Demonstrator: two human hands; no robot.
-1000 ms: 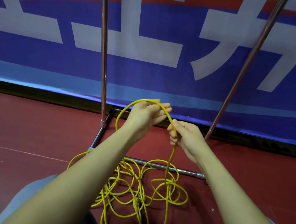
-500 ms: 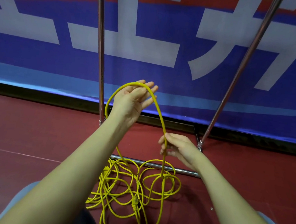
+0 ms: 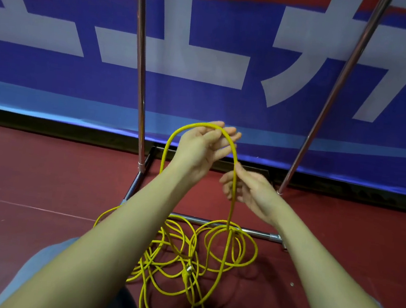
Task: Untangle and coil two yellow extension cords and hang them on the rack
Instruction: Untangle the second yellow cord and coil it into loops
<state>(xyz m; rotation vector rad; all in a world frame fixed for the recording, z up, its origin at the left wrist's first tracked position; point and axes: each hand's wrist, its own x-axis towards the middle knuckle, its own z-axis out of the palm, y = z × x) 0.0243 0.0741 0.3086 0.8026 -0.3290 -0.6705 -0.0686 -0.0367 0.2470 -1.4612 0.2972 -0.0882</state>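
A tangle of yellow cord [image 3: 221, 253] lies on the red floor between my forearms, with a yellow plug [image 3: 187, 270] in its middle. One strand rises from the pile and arches over my left hand [image 3: 203, 151], which is raised palm up with nearly straight fingers; the loop is draped across the fingers. My right hand [image 3: 248, 190] is lower and to the right, its fingers curled round the strand that hangs straight down into the pile. The chrome rack [image 3: 140, 72] stands just behind the hands, its base bar running under the cord.
The rack's second upright [image 3: 339, 90] slants up at the right. A blue banner [image 3: 207, 54] with large white characters covers the wall behind. Its black base strip meets the red floor [image 3: 31, 178]. My knees in grey fabric show at the bottom corners.
My left hand came back down from its raised position with the loop still draped on it, and my right hand slid up the hanging strand toward it.
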